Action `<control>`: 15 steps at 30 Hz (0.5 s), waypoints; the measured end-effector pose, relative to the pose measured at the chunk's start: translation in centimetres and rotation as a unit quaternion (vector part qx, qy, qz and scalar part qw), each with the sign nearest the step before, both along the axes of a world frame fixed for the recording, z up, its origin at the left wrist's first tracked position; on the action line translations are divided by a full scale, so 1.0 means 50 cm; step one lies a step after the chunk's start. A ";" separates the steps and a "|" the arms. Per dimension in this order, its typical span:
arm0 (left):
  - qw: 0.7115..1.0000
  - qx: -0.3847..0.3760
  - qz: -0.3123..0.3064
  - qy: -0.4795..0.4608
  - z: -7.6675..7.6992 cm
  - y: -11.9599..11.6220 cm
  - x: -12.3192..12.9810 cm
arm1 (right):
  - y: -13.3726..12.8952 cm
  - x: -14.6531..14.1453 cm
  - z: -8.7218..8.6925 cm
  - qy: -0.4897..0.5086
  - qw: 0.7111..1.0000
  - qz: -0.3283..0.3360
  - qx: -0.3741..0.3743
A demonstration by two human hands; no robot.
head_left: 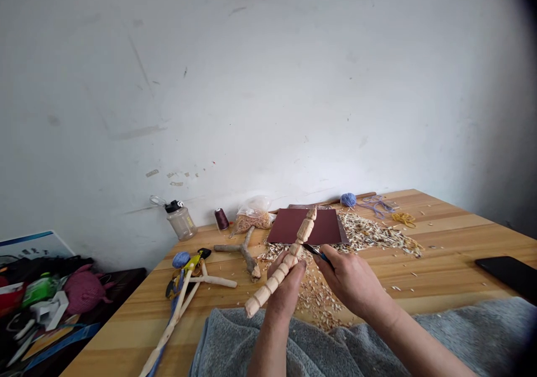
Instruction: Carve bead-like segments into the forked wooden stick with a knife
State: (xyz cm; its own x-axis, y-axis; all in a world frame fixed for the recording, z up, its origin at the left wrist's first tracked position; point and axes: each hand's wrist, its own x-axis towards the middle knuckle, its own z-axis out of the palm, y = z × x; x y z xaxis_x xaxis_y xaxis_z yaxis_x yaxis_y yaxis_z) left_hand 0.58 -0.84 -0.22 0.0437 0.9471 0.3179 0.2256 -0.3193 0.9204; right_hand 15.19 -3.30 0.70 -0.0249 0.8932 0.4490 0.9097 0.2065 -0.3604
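A pale, peeled stick [276,279] with rings cut round it slants up and away over the table. My left hand [287,284] is wrapped round its middle. In my right hand [347,275] is a small knife [311,249] with a dark blade and a blue and black handle; its blade meets the stick just beyond my left hand. Behind the stick lies a dark red board [327,226], with a heap of wood shavings [373,232] beside it. Smaller chips are scattered below my hands.
A grey towel [331,350] covers the near table edge. Forked branch [244,249], peeled sticks [181,304], bottle [181,222], thread spool [221,219], bag of shavings [252,216] stand left. Blue yarn [348,199], yellow yarn [403,219] and black phone-like object [507,273] are right.
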 end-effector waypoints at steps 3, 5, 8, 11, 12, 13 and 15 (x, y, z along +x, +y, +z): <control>1.000 -0.002 0.003 0.007 0.006 -0.002 0.001 | -0.002 0.000 0.001 0.001 1.000 -0.005 -0.004; 1.000 -0.005 0.009 0.014 0.010 -0.004 0.002 | -0.003 0.000 0.002 0.003 1.000 -0.004 -0.007; 1.000 -0.006 0.012 0.018 0.010 -0.006 0.003 | -0.003 0.000 0.001 0.002 1.000 0.000 -0.008; 1.000 0.000 0.010 0.018 0.004 -0.003 0.002 | -0.002 0.000 -0.001 -0.007 1.000 -0.004 -0.006; 1.000 -0.001 0.010 0.016 0.001 -0.002 0.002 | -0.001 0.000 -0.003 -0.010 1.000 -0.006 -0.004; 1.000 -0.002 0.011 0.015 -0.002 0.000 0.002 | -0.001 0.000 -0.004 -0.013 1.000 -0.008 -0.002; 1.000 -0.006 0.014 0.014 -0.005 0.003 0.002 | 0.000 -0.002 -0.006 -0.022 1.000 -0.014 0.000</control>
